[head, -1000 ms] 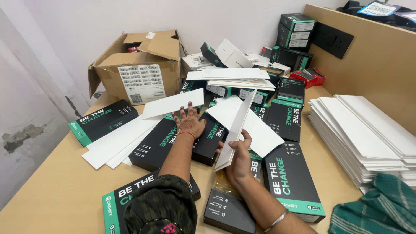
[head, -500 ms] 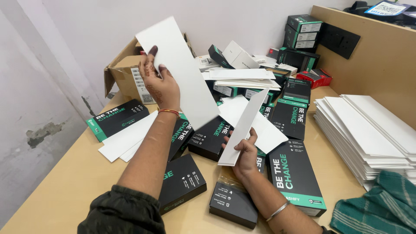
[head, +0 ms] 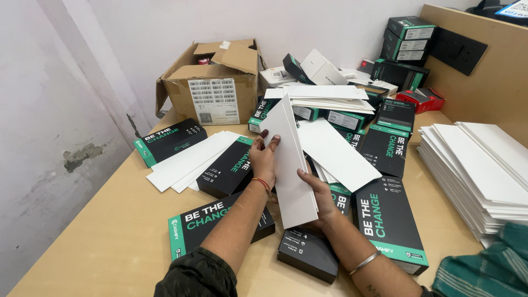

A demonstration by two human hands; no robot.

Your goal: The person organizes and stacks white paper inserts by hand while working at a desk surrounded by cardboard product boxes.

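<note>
Above the desk (head: 99, 231), the left hand (head: 265, 159) has brought its white card down onto the right hand's (head: 322, 201) card stack (head: 291, 165). Both grips are now clamped on this stack.

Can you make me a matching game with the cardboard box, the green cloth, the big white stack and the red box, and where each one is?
Things:
1. brown cardboard box
2. green cloth
3. tall stack of white cards
4. red box

Places:
A. bottom right corner
B. along the right side of the table
C. far left, by the wall
D. far right, under the black boxes

Pairs: 1-C, 2-A, 3-B, 4-D
</note>
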